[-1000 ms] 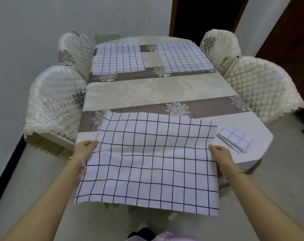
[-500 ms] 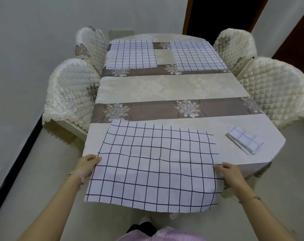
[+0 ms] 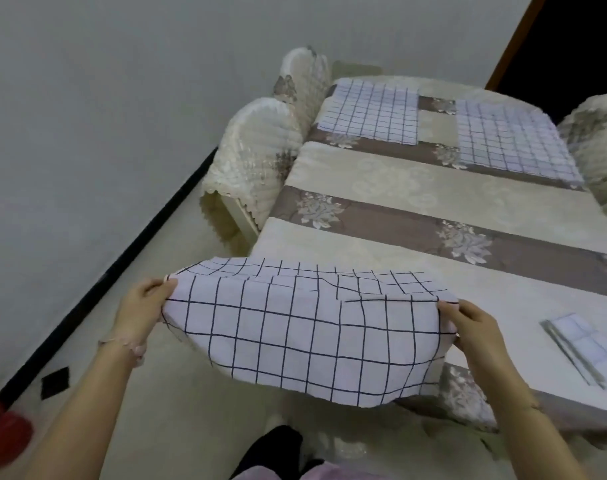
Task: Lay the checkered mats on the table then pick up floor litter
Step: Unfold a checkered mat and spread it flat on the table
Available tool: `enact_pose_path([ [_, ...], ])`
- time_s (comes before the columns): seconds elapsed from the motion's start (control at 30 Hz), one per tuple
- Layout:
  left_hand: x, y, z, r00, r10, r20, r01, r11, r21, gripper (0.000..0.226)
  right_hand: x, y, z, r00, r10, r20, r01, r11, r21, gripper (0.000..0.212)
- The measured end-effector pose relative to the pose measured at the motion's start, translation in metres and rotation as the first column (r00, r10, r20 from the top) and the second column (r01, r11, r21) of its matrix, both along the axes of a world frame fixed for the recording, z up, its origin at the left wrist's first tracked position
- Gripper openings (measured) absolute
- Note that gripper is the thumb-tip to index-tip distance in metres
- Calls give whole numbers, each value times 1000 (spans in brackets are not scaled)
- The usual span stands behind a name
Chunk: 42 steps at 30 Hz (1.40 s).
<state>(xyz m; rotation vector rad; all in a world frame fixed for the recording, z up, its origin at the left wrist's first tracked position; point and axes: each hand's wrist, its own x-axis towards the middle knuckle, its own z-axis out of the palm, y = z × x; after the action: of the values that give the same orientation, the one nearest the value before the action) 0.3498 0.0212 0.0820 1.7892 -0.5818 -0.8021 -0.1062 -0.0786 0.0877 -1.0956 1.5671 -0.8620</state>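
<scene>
My left hand point(image 3: 142, 306) and right hand point(image 3: 468, 327) pinch the white cloth mat with dark checks point(image 3: 295, 337) over the surface point(image 3: 416, 188) at 6 o'clock. Two matching mats point(image 3: 371, 112) lie flat at 12 o'clock; a folded checked mat point(image 3: 586, 344) at 4 o'clock and the floor litter remain.

- Bare forearms point(image 3: 87, 403) fill the lower left and lower right of the frame.
- Below the left hand point(image 3: 139, 313), a thin beaded bracelet point(image 3: 123, 345) with pale pink beads circles the wrist.
- Below the right hand point(image 3: 475, 327), a fine thin band point(image 3: 525, 408) circles the wrist.
- At bottom centre is a black foot covering point(image 3: 278, 445).
- A lilac-pink garment point(image 3: 316, 474) sits at the bottom edge.
</scene>
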Motion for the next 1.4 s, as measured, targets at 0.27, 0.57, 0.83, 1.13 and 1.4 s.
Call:
enact_pose_path([
  [0.27,79,53,13,972,236,-5,-235,968,-91,10,104,-40,31,988,153,32,-149,983,-104,21],
  [0.57,211,31,-15,979,206,-1,-205,978,-40,10,244,-66,10,988,149,44,-143,983,-112,14],
  [0.83,344,-80,44,998,45,46,-37,986,-160,16,340,-109,48,993,25,118,0,978,-207,16],
  [1.13,379,-232,36,987,-157,-13,153,971,-183,14,370,-179,56,973,-182,141,213,944,-251,17],
  [1.4,374,-426,64,931,-365,27,363,913,-188,15,357,-276,63,925,-363,111,379,871,-311,14],
])
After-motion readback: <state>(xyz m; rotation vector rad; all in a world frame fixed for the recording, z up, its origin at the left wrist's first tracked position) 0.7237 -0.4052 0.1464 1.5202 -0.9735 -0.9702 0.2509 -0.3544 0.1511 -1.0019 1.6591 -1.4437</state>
